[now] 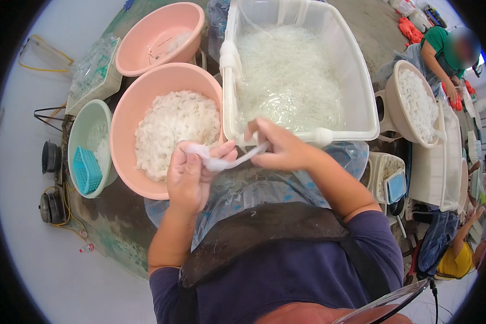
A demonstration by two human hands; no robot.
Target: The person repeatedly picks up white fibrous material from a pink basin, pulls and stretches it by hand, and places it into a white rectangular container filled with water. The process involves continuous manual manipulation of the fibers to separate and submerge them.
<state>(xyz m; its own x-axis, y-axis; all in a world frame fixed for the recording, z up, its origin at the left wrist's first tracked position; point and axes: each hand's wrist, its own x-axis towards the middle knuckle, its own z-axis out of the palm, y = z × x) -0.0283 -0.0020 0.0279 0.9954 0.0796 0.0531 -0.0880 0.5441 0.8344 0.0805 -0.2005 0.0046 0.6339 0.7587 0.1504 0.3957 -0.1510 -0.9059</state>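
Note:
My left hand (190,172) is closed on a wet white bundle of thin strands (214,163), its thumb pressed on top. From the bundle a narrow twisted strip runs to the fingers of my right hand (277,148), which pinch its end and look slightly blurred. Both hands are over the near edge of a large white plastic tub (362,81), where a mass of fine translucent strands (287,77) lies in water. Left of the tub, partly behind my left hand, a pink basin (125,162) holds a heap of similar white bundles (178,121).
Further left are a second pink basin (129,44) and a pale green basin (91,107) with a blue perforated basket (87,170). At right, a beige basin (397,93) of white bundles stands near a person in green (435,42); a person in yellow (455,261) is lower right.

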